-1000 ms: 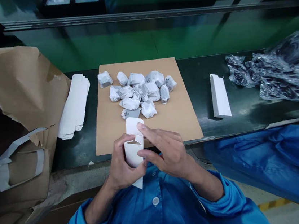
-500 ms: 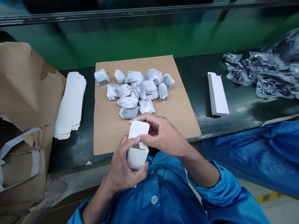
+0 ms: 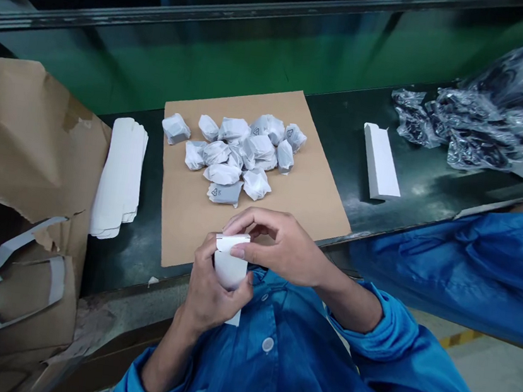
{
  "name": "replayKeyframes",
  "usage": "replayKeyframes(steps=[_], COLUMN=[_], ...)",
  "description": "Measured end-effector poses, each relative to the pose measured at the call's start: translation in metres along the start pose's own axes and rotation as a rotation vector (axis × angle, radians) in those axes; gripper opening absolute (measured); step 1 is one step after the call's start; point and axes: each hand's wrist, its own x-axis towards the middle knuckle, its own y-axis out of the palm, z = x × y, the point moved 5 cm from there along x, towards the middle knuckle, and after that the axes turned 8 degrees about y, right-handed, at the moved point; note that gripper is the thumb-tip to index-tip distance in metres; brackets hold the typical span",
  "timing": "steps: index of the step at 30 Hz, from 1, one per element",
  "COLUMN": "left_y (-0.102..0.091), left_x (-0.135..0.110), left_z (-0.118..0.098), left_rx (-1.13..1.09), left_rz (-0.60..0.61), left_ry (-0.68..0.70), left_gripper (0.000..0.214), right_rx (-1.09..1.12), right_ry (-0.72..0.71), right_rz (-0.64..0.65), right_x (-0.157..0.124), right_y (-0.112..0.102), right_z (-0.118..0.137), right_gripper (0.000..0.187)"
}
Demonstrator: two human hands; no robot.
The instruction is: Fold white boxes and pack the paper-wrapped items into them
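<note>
A small white carton (image 3: 229,271) stands roughly upright in front of my body, gripped around its sides by my left hand (image 3: 214,289). Its top flap is folded down over the end. My right hand (image 3: 279,246) is at that end, thumb on the front edge of the flap and curled fingers behind it. Just beyond my hands, several small parcels wrapped in whitish bags (image 3: 226,174) lie in a cluster on a brown cardboard sheet (image 3: 181,230).
Flat white carton blanks (image 3: 118,178) are stacked left of the sheet, beside a torn brown cardboard box (image 3: 35,130). To the right lie a long white box (image 3: 382,163) and dark items in clear plastic bags (image 3: 474,130). Another person's blue sleeve (image 3: 473,260) is at the right.
The carton's top flap stood raised half a second ago and is now folded down over the opening. Both hands and the carton have shifted slightly, the carton turning a little.
</note>
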Motion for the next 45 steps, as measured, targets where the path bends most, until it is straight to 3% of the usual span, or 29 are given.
replayKeyframes(steps=[3, 7, 9, 16, 19, 23, 25, 28, 30, 32, 34, 37, 39, 41, 45], left_y=[0.001, -0.001, -0.003, -0.005, -0.004, -0.006, -0.007, -0.006, -0.013, -0.027, -0.042, -0.062, -0.075, -0.084, -0.086], left_x=[-0.005, -0.01, -0.01, -0.007, -0.008, -0.01, -0.012, -0.015, -0.016, -0.019, -0.024, -0.027, -0.029, -0.029, -0.023], left_z=[-0.002, -0.002, -0.002, -0.005, -0.004, -0.007, -0.008, -0.007, 0.004, 0.027, 0.056, 0.092, 0.104, 0.103, 0.071], left_rx=[0.012, 0.061, 0.11, 0.175, 0.174, 0.149, 0.135, 0.091, 0.069, 0.026, -0.051, -0.053, 0.049, 0.255, 0.656], left_rz=[-0.066, -0.057, -0.004, 0.13, 0.141, 0.107, 0.103, 0.1, 0.001, -0.217, -0.436, -0.58, -0.602, -0.519, -0.167], left_ry=[0.046, -0.026, -0.061, -0.032, -0.047, -0.037, -0.066, -0.142, -0.261, -0.46, -0.651, -0.759, -0.751, -0.669, -0.225], left_gripper=[0.084, 0.108, 0.105, 0.096, 0.095, 0.093, 0.091, 0.085, 0.075, 0.057, 0.043, 0.038, 0.039, 0.035, 0.029], right_rx=[0.071, 0.054, 0.043, 0.151, 0.0, -0.241, -0.336, -0.458, -0.557, -0.73, -1.04, -1.514, -1.647, -1.675, -1.734], right_ry=[0.012, -0.086, -0.127, -0.04, -0.144, -0.439, -0.57, -0.643, -0.637, -0.601, -0.518, -0.366, -0.299, -0.282, -0.42], right_rz=[-0.014, 0.002, 0.006, -0.026, -0.064, -0.074, -0.156, -0.243, -0.171, -0.164, -0.204, -0.158, -0.137, -0.134, 0.052], right_x=[-0.002, -0.005, -0.007, -0.009, -0.013, -0.023, -0.029, -0.03, -0.021, -0.005, 0.015, 0.041, 0.05, 0.053, 0.059], right_y=[0.001, 0.002, 0.003, 0.001, 0.001, 0.012, 0.017, 0.023, 0.025, 0.02, 0.014, 0.015, 0.018, 0.021, 0.028], right_z=[-0.003, 0.0, 0.0, -0.012, -0.006, 0.0, -0.002, -0.003, -0.002, 0.0, -0.003, -0.017, -0.022, -0.019, -0.006], right_gripper=[0.02, 0.013, 0.013, 0.017, 0.015, 0.018, 0.018, 0.015, 0.021, 0.035, 0.037, 0.042, 0.042, 0.043, 0.038])
